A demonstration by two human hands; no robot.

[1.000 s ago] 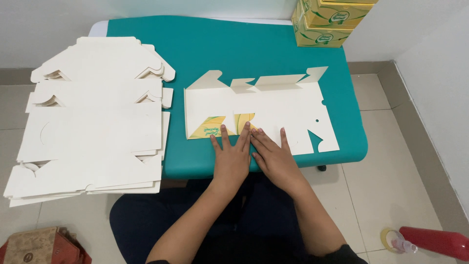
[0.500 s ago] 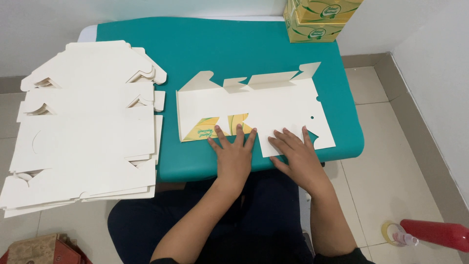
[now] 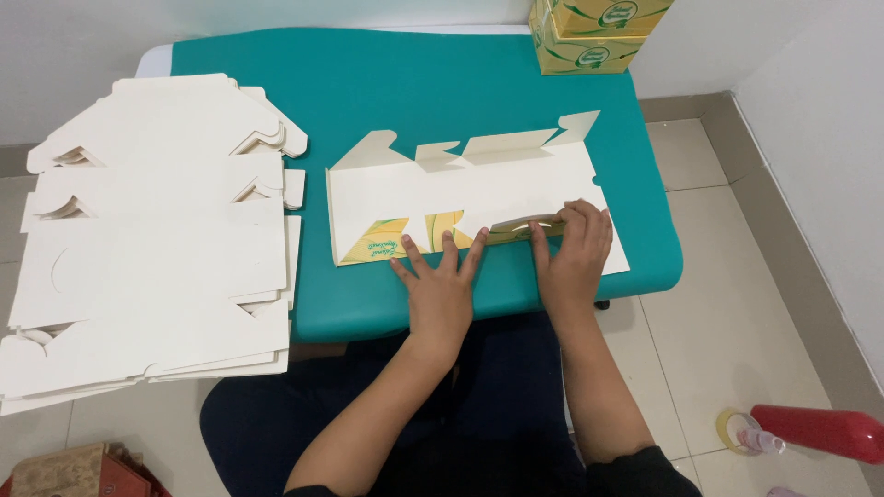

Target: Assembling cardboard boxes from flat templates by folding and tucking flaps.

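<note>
Head view: left hand (image 3: pixel 440 287) pressing flat, fingers spread, on carton blank (image 3: pixel 465 198) lying on teal table (image 3: pixel 405 87); right hand (image 3: pixel 573 250) curling around, lifting blank's near flap (image 3: pixel 521 226); stack (image 3: pixel 152 235) sitting left.

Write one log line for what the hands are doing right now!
left hand: flat on carton blank edge | right hand: folding its near flap | surface: teal table | left side: stack of blanks

Single head view, looking steeply down, close over teal table (image 3: pixel 414 83)
</note>
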